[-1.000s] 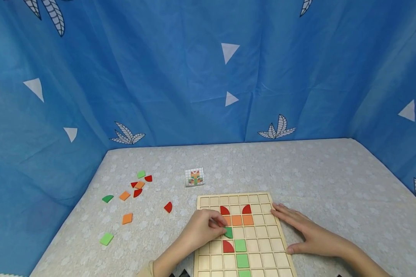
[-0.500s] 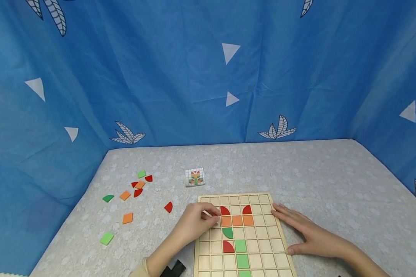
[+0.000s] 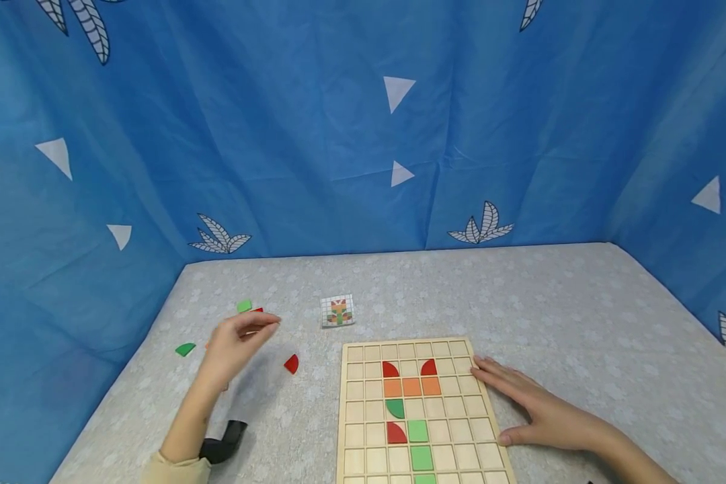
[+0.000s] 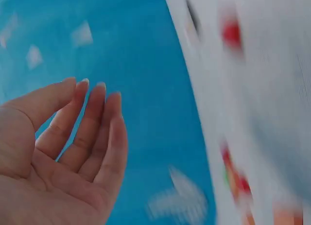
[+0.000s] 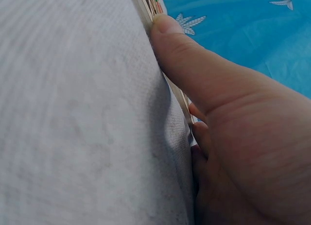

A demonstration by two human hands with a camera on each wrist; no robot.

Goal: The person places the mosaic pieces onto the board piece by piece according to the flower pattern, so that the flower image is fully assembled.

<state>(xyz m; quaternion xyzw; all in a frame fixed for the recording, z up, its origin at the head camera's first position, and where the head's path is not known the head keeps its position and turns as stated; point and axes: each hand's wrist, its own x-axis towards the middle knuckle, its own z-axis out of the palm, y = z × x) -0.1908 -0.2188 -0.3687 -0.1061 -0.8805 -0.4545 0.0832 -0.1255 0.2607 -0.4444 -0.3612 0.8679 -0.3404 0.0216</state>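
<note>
My left hand [image 3: 232,346] is raised over the loose pieces on the left of the table. In the left wrist view its palm [image 4: 58,171] shows, fingers gently bent and nothing between them. My right hand [image 3: 535,410] rests at the right edge of the wooden grid board [image 3: 353,410], thumb and fingertips touching its rim. On the board lie red quarter circles [image 3: 396,433], a row of orange squares [image 3: 411,387], a green quarter circle [image 3: 395,408] and light green squares [image 3: 421,458]. A red quarter circle [image 3: 292,364] lies on the cloth between the left hand and the board.
A small pattern card [image 3: 337,311] lies behind the board. Beyond the left hand are a light green piece [image 3: 245,306] and a green quarter circle [image 3: 185,349]; other pieces are partly hidden by the hand. A blue curtain [image 3: 339,134] hangs around the table [image 3: 550,296].
My left hand has left the board, where it touched pieces near the left orange square, and moved left over the loose pieces. My right hand has stayed at the board's edge.
</note>
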